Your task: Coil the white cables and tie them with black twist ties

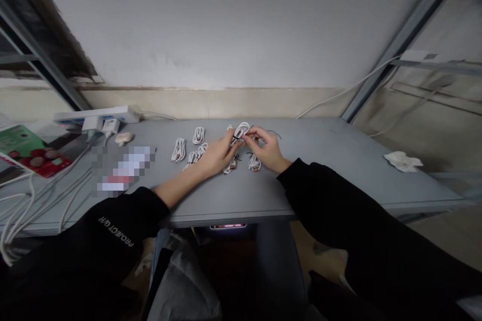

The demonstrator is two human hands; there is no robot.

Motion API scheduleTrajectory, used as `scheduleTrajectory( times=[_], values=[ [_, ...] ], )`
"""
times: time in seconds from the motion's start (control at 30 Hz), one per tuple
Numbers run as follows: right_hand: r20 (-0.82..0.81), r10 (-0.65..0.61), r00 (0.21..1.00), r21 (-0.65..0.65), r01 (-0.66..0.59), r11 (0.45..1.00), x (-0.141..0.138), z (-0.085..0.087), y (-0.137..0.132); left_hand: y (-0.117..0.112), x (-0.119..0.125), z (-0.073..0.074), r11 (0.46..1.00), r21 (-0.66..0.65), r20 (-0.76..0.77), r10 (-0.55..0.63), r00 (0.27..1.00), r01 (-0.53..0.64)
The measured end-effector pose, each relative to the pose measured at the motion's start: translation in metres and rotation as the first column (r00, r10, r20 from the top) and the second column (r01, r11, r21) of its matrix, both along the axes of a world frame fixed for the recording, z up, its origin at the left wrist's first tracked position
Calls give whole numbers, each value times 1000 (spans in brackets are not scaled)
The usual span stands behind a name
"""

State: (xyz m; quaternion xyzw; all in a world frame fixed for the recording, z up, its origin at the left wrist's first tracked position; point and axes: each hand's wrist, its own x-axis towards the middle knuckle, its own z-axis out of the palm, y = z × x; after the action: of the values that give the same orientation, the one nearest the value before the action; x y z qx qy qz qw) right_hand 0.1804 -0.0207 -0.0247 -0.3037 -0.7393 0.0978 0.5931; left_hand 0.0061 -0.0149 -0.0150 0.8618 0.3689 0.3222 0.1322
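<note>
Both my hands meet over the grey table [324, 180]. Between them is a coiled white cable [240, 133], with a thin black tie across it. My left hand [216, 156] grips the coil from the left, and my right hand [265, 149] pinches it from the right. Several other coiled white cables lie on the tabletop. One bundle [178, 150] lies left of my left hand, and another [254, 162] lies just below my right hand. A third [230, 165] sits partly under my left fingers.
A white power strip [96, 115] with white plug adapters lies at the table's back left. Loose white cables [22, 215] hang over the left edge. A green and red package [33, 150] is far left, a blurred patch [122, 170] covers something, and crumpled white tissue [402, 161] lies right.
</note>
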Motion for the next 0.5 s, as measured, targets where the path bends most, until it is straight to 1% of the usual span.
scheduleTrajectory(
  times=[0.17,0.3,0.4,0.5],
  values=[
    [31,-25,999,-17,25,1000,-1,-1,-1,-2,1,-1,998,-31,107,-49,993,53],
    [39,-39,998,55,37,998,-1,-1,-2,-3,3,-3,998,-37,210,-48,976,57],
    [51,-100,994,117,93,989,-1,0,-3,-2,4,-4,999,-17,300,-21,954,28],
    [71,-184,980,149,173,974,-1,2,-5,1,4,-5,999,-35,405,19,914,-5]
  ],
)
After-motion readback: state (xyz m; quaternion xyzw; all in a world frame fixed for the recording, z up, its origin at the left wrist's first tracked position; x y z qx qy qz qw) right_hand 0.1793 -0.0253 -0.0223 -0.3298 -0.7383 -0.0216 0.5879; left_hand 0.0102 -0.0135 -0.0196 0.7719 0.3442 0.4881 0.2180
